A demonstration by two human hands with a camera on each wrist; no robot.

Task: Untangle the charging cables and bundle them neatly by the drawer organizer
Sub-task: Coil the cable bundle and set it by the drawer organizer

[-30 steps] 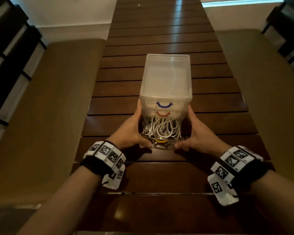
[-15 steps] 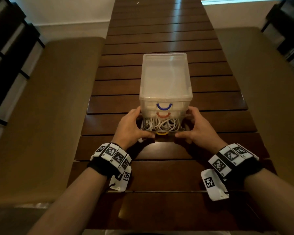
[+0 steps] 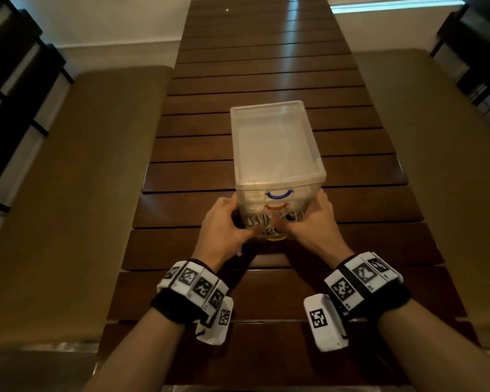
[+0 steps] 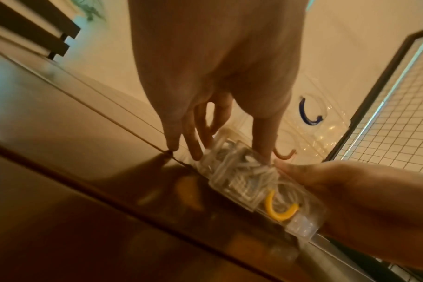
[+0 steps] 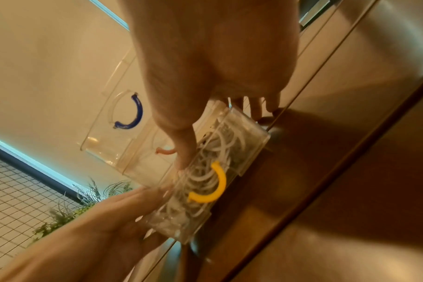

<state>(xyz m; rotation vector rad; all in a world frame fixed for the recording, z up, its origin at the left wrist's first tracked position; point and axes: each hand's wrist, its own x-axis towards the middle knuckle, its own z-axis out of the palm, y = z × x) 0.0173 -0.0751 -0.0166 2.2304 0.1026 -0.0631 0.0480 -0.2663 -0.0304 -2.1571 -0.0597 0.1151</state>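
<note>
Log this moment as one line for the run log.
left hand: holds bottom drawer | right hand: holds drawer | cables: tangled inside | organizer: on table

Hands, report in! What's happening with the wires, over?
Both hands, left and right, grip clear bottom drawer. Tangled white cables inside. Nothing blocking.

Clear, milky-white drawer organizer (image 3: pixel 276 145) on a dark brown slatted table (image 3: pixel 266 69), with a blue handle (image 3: pixel 277 195) on top, an orange handle (image 3: pixel 276 206) below it and a yellow handle (image 5: pixel 211 188) lowest. White charging cables (image 5: pixel 215 150) behind that yellow handle. Black-and-white square-patterned wristbands (image 3: pixel 194 288) nearer than the organizer, tan benches (image 3: pixel 77 193) on either side.
</note>
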